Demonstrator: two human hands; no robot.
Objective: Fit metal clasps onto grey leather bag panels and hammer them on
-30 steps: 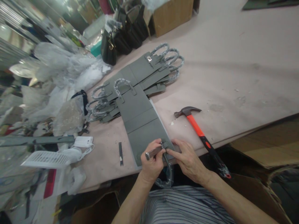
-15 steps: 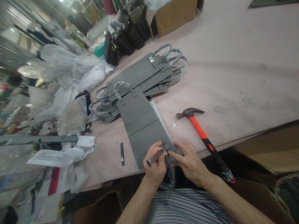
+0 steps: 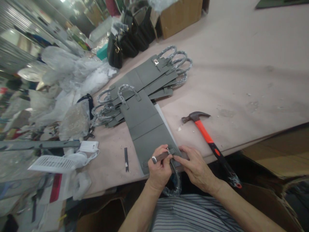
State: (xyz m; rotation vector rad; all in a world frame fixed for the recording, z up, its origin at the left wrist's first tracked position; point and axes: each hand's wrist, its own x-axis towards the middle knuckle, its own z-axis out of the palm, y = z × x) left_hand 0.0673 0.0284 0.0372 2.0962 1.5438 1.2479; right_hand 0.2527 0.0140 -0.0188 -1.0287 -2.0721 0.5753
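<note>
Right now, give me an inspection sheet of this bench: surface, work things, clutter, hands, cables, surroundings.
Surface: pale table, white scraps near the hammer.
Work things: grey panel, far end over a pile of grey panels; hammer's handle overhangs the near edge.
Clutter: dark strip loose left of the panel; clear plastic heaped further left.
Hands: left hand grips a metal-ended tool at the panel's near end; right hand rests fingers on the panel beside it.
Cables: white cord by a small white box.
Surroundings: black bags and a cardboard box at the far side.
</note>
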